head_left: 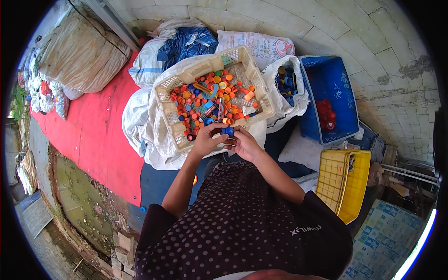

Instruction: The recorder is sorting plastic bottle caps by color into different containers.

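Between my two hands is a blue plastic bottle cap [227,131], pinched by the fingers at the near edge of a cream plastic crate [166,122]. My left hand [208,140] grips it from the left, and my right hand [245,143] closes on it from the right. Whether it is one cap or two pressed together I cannot make out. Beyond my fingers, the crate holds many loose orange, red, blue and yellow caps [217,80]. A knife-like tool or strip with a dark reddish handle [220,108] lies among them.
White sacks [140,119] lie under and around the crate. To its right stand an open white sack of blue caps [285,86], a blue bin [343,105] with red items inside, and a yellow crate [357,186]. A red mat [102,135] spreads left; a block wall [326,23] rises behind.
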Motion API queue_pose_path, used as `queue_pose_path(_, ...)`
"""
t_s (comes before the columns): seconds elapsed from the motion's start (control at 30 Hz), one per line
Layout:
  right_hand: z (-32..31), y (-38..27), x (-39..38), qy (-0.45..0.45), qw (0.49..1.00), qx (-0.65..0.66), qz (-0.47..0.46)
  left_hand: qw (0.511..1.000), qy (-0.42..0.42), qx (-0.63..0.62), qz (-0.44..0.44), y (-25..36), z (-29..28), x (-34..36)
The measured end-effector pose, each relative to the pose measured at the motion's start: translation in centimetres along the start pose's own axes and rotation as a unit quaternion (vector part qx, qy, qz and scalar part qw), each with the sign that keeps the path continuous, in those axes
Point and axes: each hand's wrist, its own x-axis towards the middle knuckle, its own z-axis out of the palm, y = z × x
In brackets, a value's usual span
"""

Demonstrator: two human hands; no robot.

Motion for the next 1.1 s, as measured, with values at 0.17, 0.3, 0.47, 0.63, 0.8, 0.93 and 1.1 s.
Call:
queue_pose_path(0.17, -4.5, -0.2, -4.7, -0.004, 0.999, -0.001, -0.045, 0.999, 0.034, -0.027, -0.010, -0.5, 7.6, -2.0)
queue_pose_path(0.3, -10.9, -0.1, -10.2, -0.005, 0.995, 0.031, -0.094, 0.999, -0.013, -0.029, -0.008, -3.4, 15.0, -2.5)
queue_pose_path(0.47, -19.7, -1.6, -17.5, 0.042, 0.978, 0.100, -0.180, 0.995, -0.095, -0.028, -0.022, -8.6, 25.3, -1.0)
queue_pose_path(0.63, -27.6, -2.2, -27.6, 0.126, 0.917, 0.211, -0.315, 0.958, -0.267, 0.018, -0.101, -9.2, 38.4, 1.6)
queue_pose_path(0.8, -33.6, -0.1, -35.7, 0.209, 0.834, 0.302, -0.411, 0.893, -0.421, 0.145, -0.065, -10.1, 50.0, 1.2)
queue_pose_path(0.93, -37.1, 0.7, -39.7, 0.246, 0.778, 0.336, -0.471, 0.858, -0.484, 0.162, -0.055, -12.4, 56.6, 0.7)
queue_pose_path(1.1, -40.0, 1.5, -43.5, 0.281, 0.748, 0.353, -0.487, 0.834, -0.526, 0.144, -0.087, -14.2, 62.2, 0.1)
